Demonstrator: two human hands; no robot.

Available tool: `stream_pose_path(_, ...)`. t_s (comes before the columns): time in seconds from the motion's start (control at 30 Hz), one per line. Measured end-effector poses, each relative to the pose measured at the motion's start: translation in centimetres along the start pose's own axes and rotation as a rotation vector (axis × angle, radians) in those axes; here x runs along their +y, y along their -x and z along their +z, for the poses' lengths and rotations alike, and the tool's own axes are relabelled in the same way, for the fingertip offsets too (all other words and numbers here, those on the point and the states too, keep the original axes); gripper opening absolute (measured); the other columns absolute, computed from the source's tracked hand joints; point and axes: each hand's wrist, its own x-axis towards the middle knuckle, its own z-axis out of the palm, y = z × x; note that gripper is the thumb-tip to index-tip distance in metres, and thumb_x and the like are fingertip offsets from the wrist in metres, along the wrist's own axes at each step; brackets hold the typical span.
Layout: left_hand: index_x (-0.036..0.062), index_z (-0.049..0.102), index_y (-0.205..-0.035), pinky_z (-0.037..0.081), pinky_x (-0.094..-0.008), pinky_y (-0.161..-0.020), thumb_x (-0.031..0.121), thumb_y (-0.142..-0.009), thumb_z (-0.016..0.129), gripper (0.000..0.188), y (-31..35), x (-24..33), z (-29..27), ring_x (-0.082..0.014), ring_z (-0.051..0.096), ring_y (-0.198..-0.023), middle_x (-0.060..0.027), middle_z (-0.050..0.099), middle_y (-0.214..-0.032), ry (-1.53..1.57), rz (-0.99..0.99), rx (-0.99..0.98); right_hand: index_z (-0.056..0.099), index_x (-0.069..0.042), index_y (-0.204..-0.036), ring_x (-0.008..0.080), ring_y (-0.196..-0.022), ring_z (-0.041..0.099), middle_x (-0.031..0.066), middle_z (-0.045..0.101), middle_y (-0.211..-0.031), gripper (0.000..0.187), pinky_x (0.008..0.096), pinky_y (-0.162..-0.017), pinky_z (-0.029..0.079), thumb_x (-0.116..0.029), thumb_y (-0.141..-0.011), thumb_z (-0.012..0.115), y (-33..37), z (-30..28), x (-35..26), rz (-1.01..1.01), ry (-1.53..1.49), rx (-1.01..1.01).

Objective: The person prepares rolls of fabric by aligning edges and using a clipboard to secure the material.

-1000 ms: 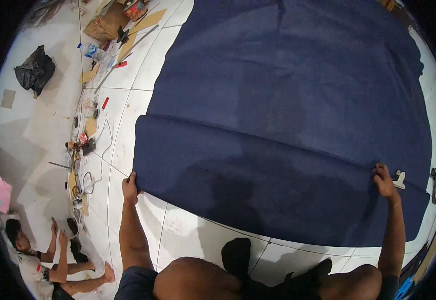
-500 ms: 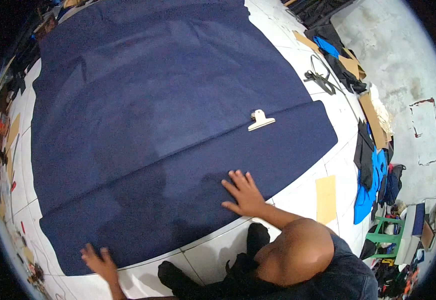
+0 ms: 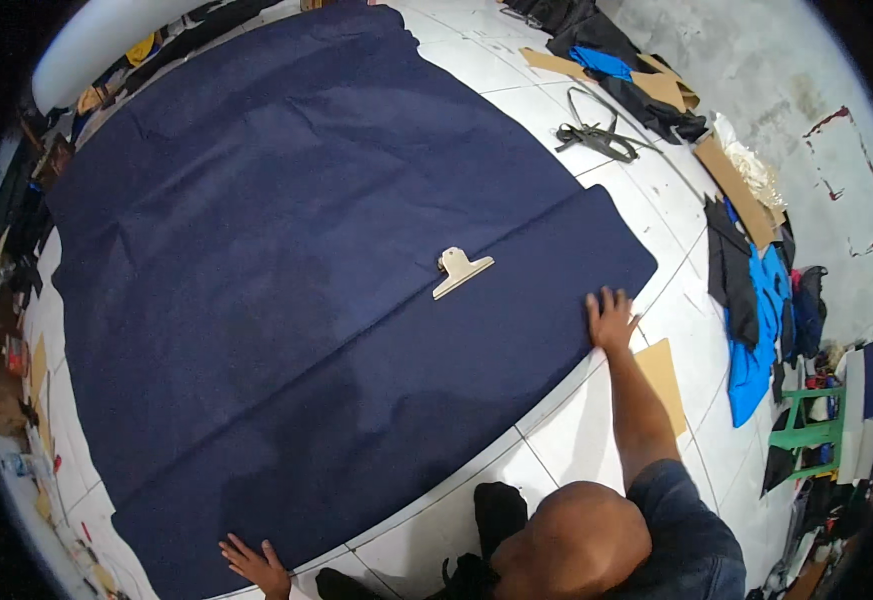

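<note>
Navy cloth (image 3: 257,250) is cropped at lower left.

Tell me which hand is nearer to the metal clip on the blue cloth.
Right. The right hand is at the edge of the blue cloth, right of the metal clip; the left hand is farther off, down and left of the clip.

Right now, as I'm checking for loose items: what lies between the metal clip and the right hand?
Just bare navy fabric lies between the metal clip and the right hand in the head view.
</note>
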Motion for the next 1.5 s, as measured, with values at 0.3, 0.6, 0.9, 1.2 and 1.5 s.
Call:
stream_pose_path(0.3, -0.0013, 0.005, -0.145, 0.012, -0.0608, -0.107, 0.05, -0.092, 0.042, 0.082, -1.9, 0.8, -5.8, -0.0525, 0.005, -0.135, -0.0345, 0.002, -0.146, 0.039, -0.004, -0.312, 0.053, -0.005, -0.121, 0.033, -0.106, 0.057, 0.018, 0.059, -0.11, 0.053, 0.0431, -0.093, 0.043, -0.044, -0.084, 0.055, -0.7, -0.7, -24.3, -0.894, -0.265, 0.37)
stream_pose_path(0.6, -0.0096, 0.021, -0.138, 0.03, -0.052, -0.104, 0.057, -0.082, 0.056, 0.093, -2.3, -1.5, -5.8, -0.0531, 0.028, -0.127, -0.0374, 0.02, -0.139, 0.066, 0.133, -0.266, 0.064, -0.002, -0.096, 0.0337, -0.105, 0.056, 0.0201, 0.062, -0.101, 0.051, 0.0415, -0.092, 0.042, -0.046, -0.093, 0.038, -3.4, -0.5, -27.9, -0.612, -0.35, -0.4)
stream_pose_path(0.9, -0.0049, 0.027, -0.138, 0.031, -0.0525, -0.103, 0.061, -0.081, 0.056, 0.091, -1.0, -1.1, -7.1, -0.0542, 0.034, -0.122, -0.0386, 0.032, -0.133, 0.068, 0.236, -0.145, 0.054, -0.001, -0.083, 0.0325, -0.081, 0.055, 0.0152, 0.057, -0.078, 0.037, 0.0385, -0.076, 0.043, -0.033, -0.096, 0.04, 2.6, -8.4, -20.8, -0.377, -1.17, 0.12)
stream_pose_path(1.2, 0.001, 0.042, -0.132, 0.032, -0.0499, -0.101, 0.048, -0.086, 0.056, 0.068, -1.4, -4.7, -2.5, -0.0434, 0.039, -0.122, -0.028, 0.039, -0.132, 0.35, 0.12, 0.271, 0.05, 0.003, -0.108, 0.0251, -0.071, 0.061, 0.018, 0.06, -0.087, 0.055, 0.0339, -0.066, 0.051, -0.048, -0.087, 0.059, 17.6, -5.0, 1.2, 0.454, -0.791, -0.417)
stream_pose_path(1.5, 0.0092, 0.051, -0.111, 0.046, -0.0345, -0.073, 0.048, -0.085, 0.058, 0.047, -0.9, -14.9, 0.4, -0.024, 0.053, -0.085, -0.0076, 0.053, -0.093, 1.38, -1.055, 0.023, 0.054, 0.005, -0.105, 0.0151, -0.07, 0.057, 0.0099, 0.059, -0.084, 0.044, 0.0271, -0.064, 0.051, -0.038, -0.092, 0.055, 22.6, -5.0, 2.7, 0.847, -1.442, -0.572)
